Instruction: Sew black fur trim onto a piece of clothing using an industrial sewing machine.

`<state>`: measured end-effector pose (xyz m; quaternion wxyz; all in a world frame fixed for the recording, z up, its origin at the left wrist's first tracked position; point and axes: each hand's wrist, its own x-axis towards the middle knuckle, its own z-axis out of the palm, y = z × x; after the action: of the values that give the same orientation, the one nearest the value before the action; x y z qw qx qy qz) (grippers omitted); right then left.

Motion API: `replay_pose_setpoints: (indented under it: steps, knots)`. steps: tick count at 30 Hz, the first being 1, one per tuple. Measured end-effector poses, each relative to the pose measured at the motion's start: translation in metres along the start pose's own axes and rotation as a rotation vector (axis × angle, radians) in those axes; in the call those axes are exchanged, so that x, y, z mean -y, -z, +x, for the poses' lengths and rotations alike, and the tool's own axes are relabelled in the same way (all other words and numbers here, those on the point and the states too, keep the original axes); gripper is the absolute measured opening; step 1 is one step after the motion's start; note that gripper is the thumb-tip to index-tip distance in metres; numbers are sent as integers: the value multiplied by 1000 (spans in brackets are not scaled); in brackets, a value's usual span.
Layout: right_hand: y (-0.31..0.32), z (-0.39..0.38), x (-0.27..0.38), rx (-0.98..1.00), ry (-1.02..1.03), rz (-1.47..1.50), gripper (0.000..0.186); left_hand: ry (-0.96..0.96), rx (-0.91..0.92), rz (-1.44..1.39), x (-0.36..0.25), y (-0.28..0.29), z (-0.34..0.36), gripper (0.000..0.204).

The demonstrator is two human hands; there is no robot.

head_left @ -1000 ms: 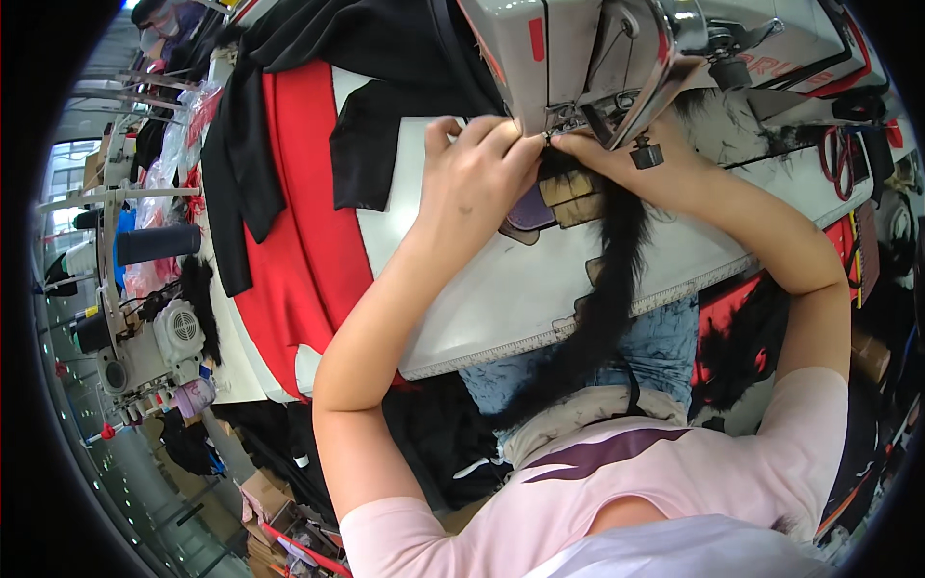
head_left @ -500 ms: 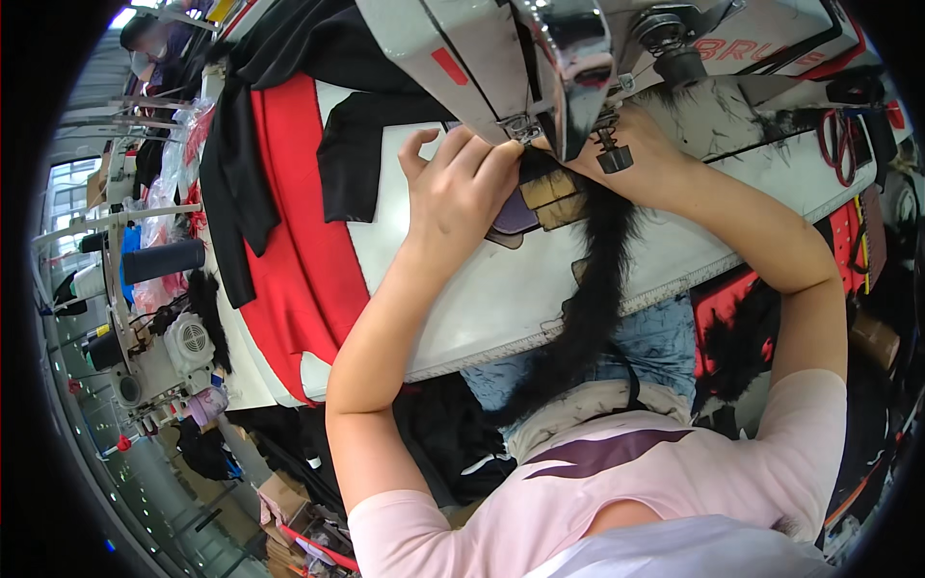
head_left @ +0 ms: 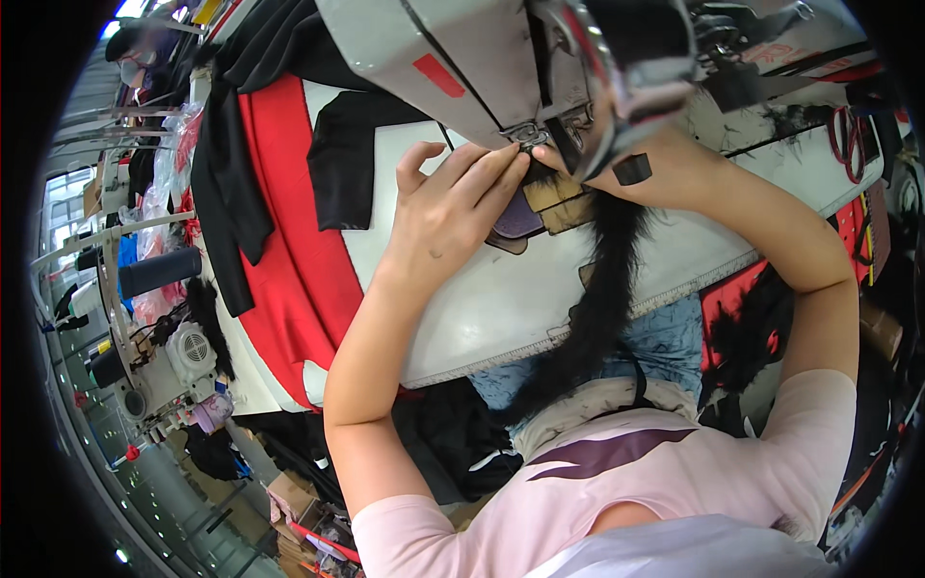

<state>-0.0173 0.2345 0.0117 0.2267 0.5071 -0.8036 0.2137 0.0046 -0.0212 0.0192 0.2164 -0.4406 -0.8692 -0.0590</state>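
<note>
A black fur strip [head_left: 617, 255] runs from under the sewing machine [head_left: 438, 63] down over the table's front edge and across my lap. My left hand [head_left: 445, 212] is closed, its fingertips pinching the strip's far end beside the presser foot [head_left: 528, 135]. On the other side of the foot, my right hand [head_left: 660, 171] is closed on the same end, its thumb and finger close to the left fingertips. Part of the right hand is hidden behind the machine's metal parts. Beneath the hands lie tan metal plates [head_left: 559, 207] and a purple-grey plate [head_left: 517, 220].
Red fabric [head_left: 289, 193] and black fabric [head_left: 345, 159] lie on the left of the white table [head_left: 472, 328]. Red-handled scissors [head_left: 848, 144] rest at the far right. Loose black fluff [head_left: 795, 120] is scattered by the machine. Another person [head_left: 140, 53] is at the far upper left.
The view has shifted, so the machine head looks larger and its chrome part lies further right. Both hands stay at the presser foot, and the left fingers look slightly more spread. The fur has barely moved.
</note>
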Motion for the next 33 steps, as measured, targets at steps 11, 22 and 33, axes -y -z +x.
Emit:
replay_pose_setpoints:
  steps: [11, 22, 33]
  knots:
    - [-5, -8, -5, 38, -23, -126, 39, -13, -114, 25, 7, -12, 9, 22]
    - [-17, -3, -5, 13, -443, 49, 23, 52, -145, 42, 7, -21, 15, 16]
    - [-5, -3, -3, 116, -277, -18, 15, 296, -147, -128, 2, -25, 15, 20]
